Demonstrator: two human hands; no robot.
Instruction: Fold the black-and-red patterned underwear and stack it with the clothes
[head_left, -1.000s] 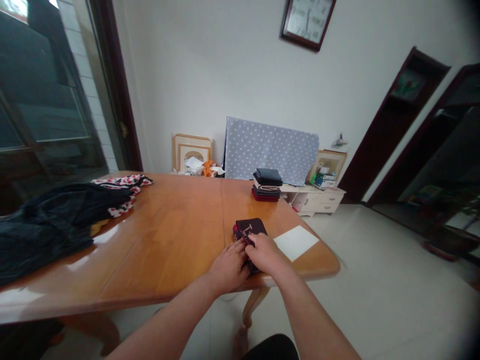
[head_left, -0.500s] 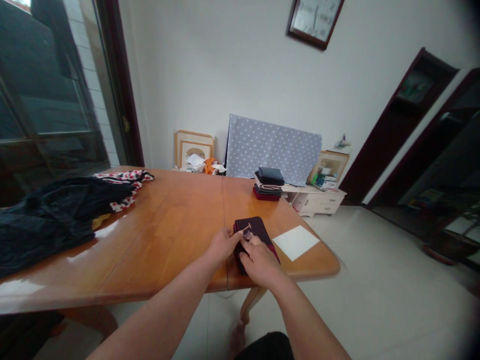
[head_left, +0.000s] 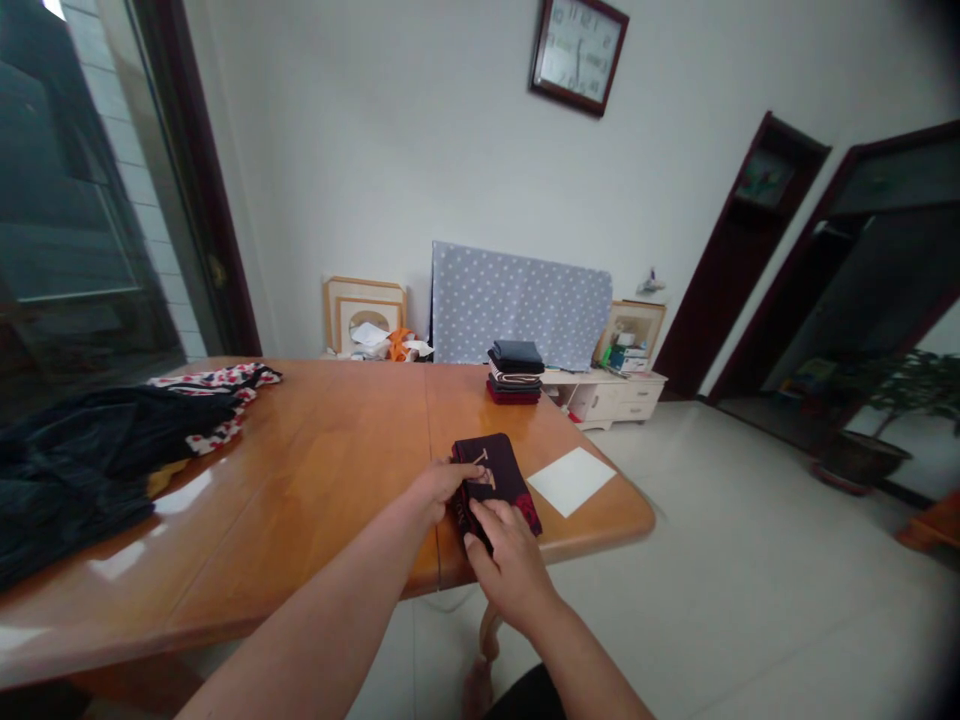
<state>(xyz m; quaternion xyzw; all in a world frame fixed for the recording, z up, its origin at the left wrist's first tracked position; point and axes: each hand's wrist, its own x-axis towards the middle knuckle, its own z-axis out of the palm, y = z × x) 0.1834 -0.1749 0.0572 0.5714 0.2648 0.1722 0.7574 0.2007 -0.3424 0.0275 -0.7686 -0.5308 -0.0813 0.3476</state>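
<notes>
A folded dark garment [head_left: 491,450] with red patches and pale lettering lies near the front edge of the wooden table [head_left: 360,430]. My left hand [head_left: 442,487] grips its left side, one digit stretched across the top and the other fingers partly hidden at the edge. On the near part of the garment rests my right hand [head_left: 510,560], its thumb and fingers apart and lying on the cloth. To the right of the bundle is a white sheet [head_left: 572,481], apart from both hands.
A stack of folded clothes [head_left: 515,372] stands toward the table's far right. Loose dark clothing [head_left: 82,450] and a floral piece [head_left: 232,380] are heaped on the left. Behind the table are a white cabinet [head_left: 622,402] and a polka-dot cloth [head_left: 517,305].
The right hand has drawn back toward me and spread from a pinch over the lettering. The left thumb lies flatter on the garment. The camera has turned slightly right.
</notes>
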